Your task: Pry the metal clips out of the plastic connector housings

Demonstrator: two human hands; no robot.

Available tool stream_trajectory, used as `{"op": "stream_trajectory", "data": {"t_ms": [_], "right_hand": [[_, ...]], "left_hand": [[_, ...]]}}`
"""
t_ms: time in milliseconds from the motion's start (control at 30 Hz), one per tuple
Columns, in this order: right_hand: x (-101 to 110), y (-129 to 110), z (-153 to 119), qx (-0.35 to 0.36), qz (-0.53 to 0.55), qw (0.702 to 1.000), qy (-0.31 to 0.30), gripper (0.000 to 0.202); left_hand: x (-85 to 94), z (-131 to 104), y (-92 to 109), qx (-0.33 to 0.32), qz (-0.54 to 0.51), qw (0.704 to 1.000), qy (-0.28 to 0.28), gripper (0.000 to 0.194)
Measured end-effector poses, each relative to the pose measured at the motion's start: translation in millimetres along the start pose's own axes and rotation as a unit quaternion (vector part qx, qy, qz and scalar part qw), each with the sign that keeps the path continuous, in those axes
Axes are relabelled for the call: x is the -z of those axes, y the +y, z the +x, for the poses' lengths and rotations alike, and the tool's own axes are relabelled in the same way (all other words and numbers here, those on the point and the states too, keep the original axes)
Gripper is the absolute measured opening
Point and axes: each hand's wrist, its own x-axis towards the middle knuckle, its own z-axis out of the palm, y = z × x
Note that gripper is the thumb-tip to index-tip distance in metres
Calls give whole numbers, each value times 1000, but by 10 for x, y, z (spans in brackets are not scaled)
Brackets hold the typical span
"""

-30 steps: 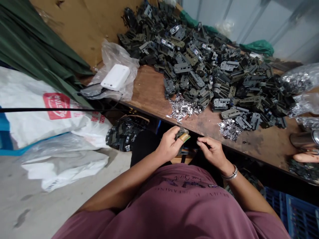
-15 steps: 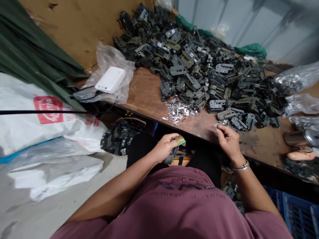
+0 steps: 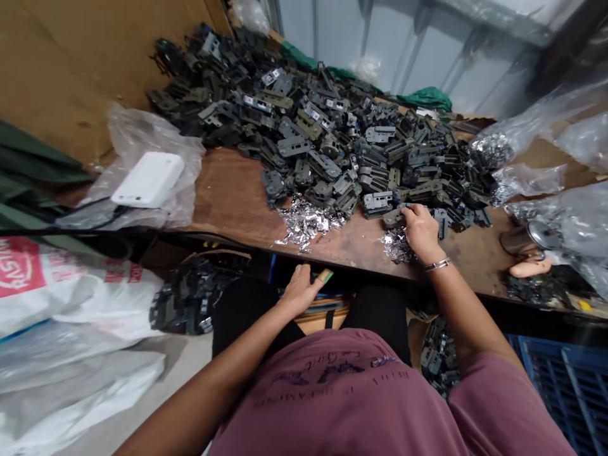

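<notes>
At the front of the heap, my right hand (image 3: pixel 421 233) has its fingers closed on the end of a grey metal part (image 3: pixel 394 218), just above a small pile of shiny metal pieces (image 3: pixel 397 246). My left hand (image 3: pixel 298 292) is below the table edge, over my lap, with its thumb apart from the fingers and nothing visible held. Tape with a green edge (image 3: pixel 323 277) wraps the thumb. A larger pile of shiny pieces (image 3: pixel 306 223) lies on the wooden table (image 3: pixel 228 196), beside the big heap of grey metal parts (image 3: pixel 327 130).
On the left, a white box with a cable (image 3: pixel 148 180) rests on clear plastic. Plastic bags (image 3: pixel 529 183) and a metal cup (image 3: pixel 529 238) stand at the right. More dark parts (image 3: pixel 190 297) are below the table at left, and a blue crate (image 3: pixel 560 380) is at lower right.
The view has shifted, so the table appears further left. My right hand has reached forward to the heap and closed on a grey part. The dark part that was in my left hand no longer shows there.
</notes>
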Motion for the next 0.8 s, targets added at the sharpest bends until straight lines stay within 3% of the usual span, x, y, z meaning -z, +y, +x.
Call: {"op": "stream_trajectory", "data": {"t_ms": [100, 200, 300, 367, 467, 567, 700, 800], "right_hand": [[97, -156, -110, -13, 43, 999, 23, 38], [239, -550, -396, 29, 174, 984, 20, 31], [324, -954, -699, 134, 326, 935, -21, 26], [328, -1071, -795, 163, 362, 917, -35, 26], [278, -949, -699, 112, 309, 944, -21, 27], [208, -673, -436, 29, 151, 987, -54, 25], [130, -496, -202, 8, 2, 986, -165, 24], [125, -548, -225, 28, 10, 985, -171, 28]], "left_hand": [[-40, -86, 120, -7, -52, 995, -83, 30], [-88, -197, 298, 21, -208, 962, -174, 33], [-117, -274, 466, 37, -327, 927, -179, 48], [-115, -300, 537, 48, -344, 922, -174, 47], [-87, -315, 578, 73, -329, 927, -162, 40], [-59, -317, 577, 75, -320, 932, -151, 41], [-55, -314, 577, 54, -307, 941, -131, 43], [-57, -300, 594, 19, -261, 960, -103, 41]]}}
